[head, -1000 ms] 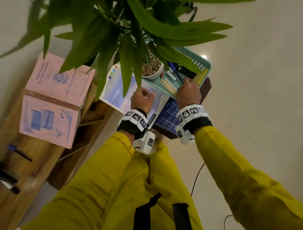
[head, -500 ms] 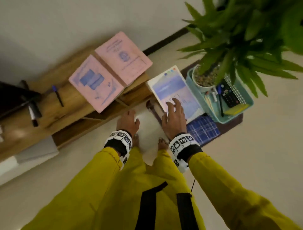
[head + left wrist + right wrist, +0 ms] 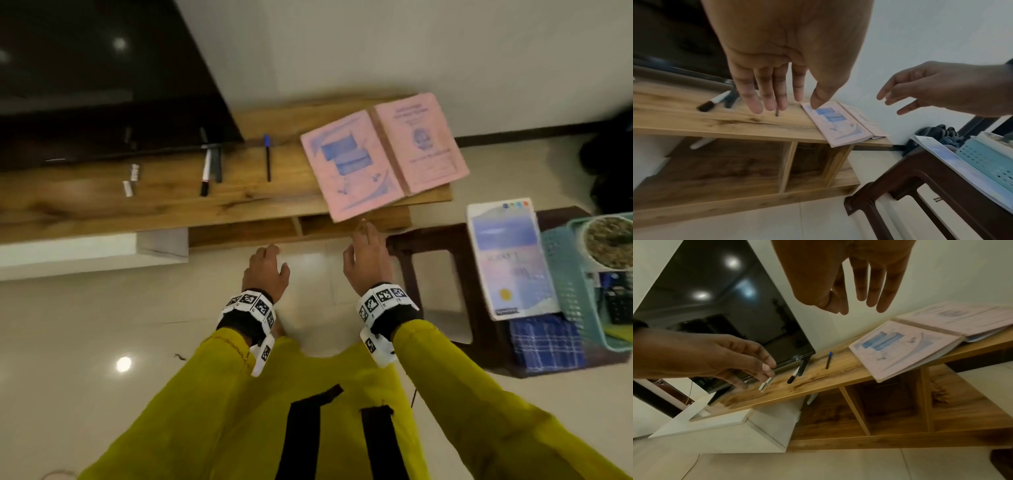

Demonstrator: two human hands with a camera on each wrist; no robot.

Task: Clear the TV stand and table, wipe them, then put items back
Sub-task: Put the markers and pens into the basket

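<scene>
The wooden TV stand [image 3: 164,202] runs across the head view under a black TV [image 3: 85,75]. On its top lie an open pink book [image 3: 383,154] overhanging the right front edge, a blue-capped pen [image 3: 267,157], a black-and-white marker [image 3: 205,174] and small white pieces [image 3: 132,178]. My left hand [image 3: 265,270] and right hand [image 3: 366,253] hover empty in front of the stand, fingers relaxed, the right one just below the book's corner. The dark side table [image 3: 479,274] stands at right.
On the side table sit a white-and-blue booklet [image 3: 510,257], a blue checked cloth [image 3: 544,342] and a teal basket [image 3: 575,287] with a potted plant [image 3: 609,243] and small items. A white block [image 3: 96,253] adjoins the stand's lower left. Pale tiled floor lies below.
My view and both hands have swung left from the side table and basket to the TV stand. The hands let go of the basket and booklet and now hang empty.
</scene>
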